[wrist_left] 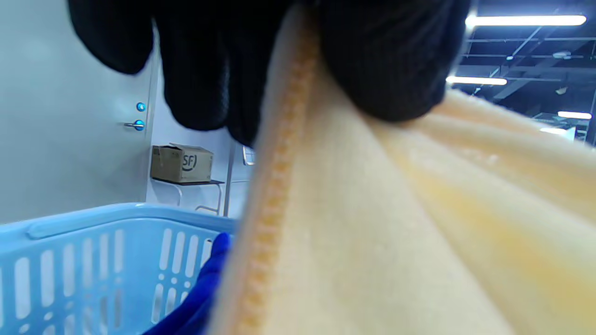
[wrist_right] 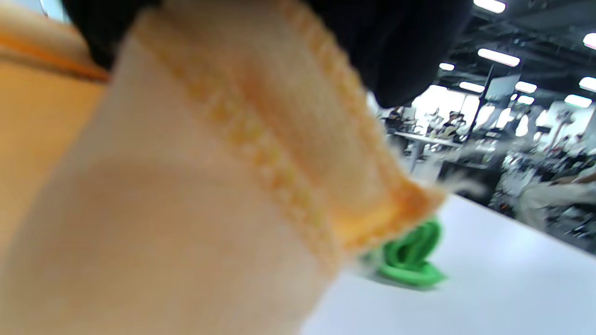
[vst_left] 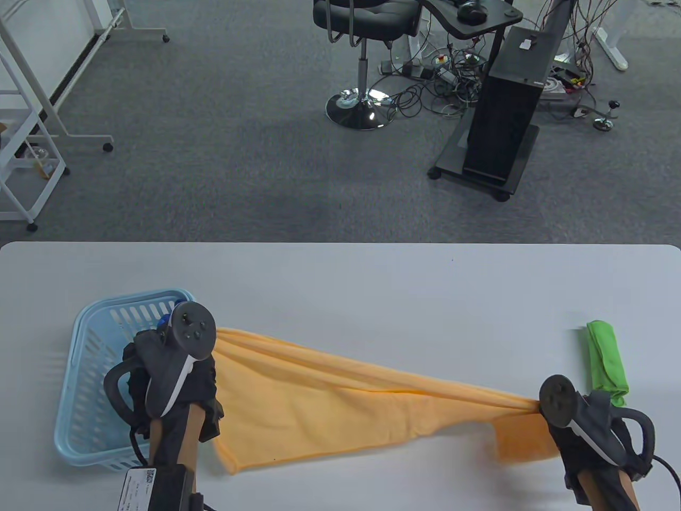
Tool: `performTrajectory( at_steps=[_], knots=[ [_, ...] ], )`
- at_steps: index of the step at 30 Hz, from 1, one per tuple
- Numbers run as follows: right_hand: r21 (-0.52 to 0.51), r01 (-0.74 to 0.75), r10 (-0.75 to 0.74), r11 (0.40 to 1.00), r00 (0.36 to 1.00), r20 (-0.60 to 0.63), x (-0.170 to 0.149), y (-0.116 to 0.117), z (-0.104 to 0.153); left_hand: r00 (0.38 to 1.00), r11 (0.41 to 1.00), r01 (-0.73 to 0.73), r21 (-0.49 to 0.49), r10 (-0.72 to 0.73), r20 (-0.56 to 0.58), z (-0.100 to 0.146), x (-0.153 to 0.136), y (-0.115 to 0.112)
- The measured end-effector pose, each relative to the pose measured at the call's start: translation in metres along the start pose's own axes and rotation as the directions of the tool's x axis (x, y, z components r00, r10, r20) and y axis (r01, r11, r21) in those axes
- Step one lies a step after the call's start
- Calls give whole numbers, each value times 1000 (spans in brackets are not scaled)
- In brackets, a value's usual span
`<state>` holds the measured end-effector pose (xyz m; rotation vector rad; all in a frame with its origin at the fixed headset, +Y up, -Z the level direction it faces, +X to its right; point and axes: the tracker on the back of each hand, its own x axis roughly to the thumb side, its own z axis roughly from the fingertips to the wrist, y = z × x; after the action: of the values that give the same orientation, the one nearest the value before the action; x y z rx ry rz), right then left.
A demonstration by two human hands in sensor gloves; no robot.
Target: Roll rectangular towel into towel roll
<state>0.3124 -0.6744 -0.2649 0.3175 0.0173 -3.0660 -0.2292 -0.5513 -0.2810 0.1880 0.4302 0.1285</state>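
Grey carpet fills the room beyond the white desk (vst_left: pixel 372 277), with a white metal rack (vst_left: pixel 32 133) at the far left, a black swivel chair (vst_left: pixel 364 32) in the middle and a black equipment stand (vst_left: pixel 505 122) amid a tangle of cables to the right.

At the desk's left end sits a light blue slotted basket (vst_left: pixel 90 372); the left wrist view shows something dark blue (wrist_left: pixel 195 298) inside it. The left hand (vst_left: pixel 175 372) hovers over the basket's right side — its gloved fingers (wrist_left: pixel 382 60) pinch the hemmed edge of the orange towel (vst_left: pixel 319 404), so that grip is closed on the cloth.

From there the towel stretches across the near part of the desk, wide and loosely creased at the left, where its lower corner hangs down to the surface, then narrowing into a bunched, taut band toward the right. It is spread between the two hands, with no roll formed.

The right hand (vst_left: pixel 590 431) holds the towel's other end; in the right wrist view its dark fingers (wrist_right: pixel 400 51) clamp the stitched hem — a grip closed on the towel, with a short flap drooping below it.

Just beyond that hand, near the desk's right edge, lies a folded green cloth (vst_left: pixel 606 359), apart from the towel.
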Motion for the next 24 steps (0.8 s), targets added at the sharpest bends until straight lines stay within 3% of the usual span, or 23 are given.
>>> performTrajectory(
  at_steps=[6,10,13,19,24],
  knots=[
    [131,203,-211,970,976,52,18,1,-1,998,999,42,10,-42,57,3,15,1],
    [289,359,-394,887,916,71,15,-1,-2,995,999,38,20,-40,91,7,25,2],
    [311,427,-457,849,889,28,7,-1,-3,992,999,45,24,-47,120,10,34,0],
    [404,386,-410,829,911,-30,-4,24,-3,983,997,76,6,-76,164,17,48,-9],
    [497,176,-190,850,981,-21,-2,42,-4,980,991,131,-33,-124,158,14,54,-9]
  ],
)
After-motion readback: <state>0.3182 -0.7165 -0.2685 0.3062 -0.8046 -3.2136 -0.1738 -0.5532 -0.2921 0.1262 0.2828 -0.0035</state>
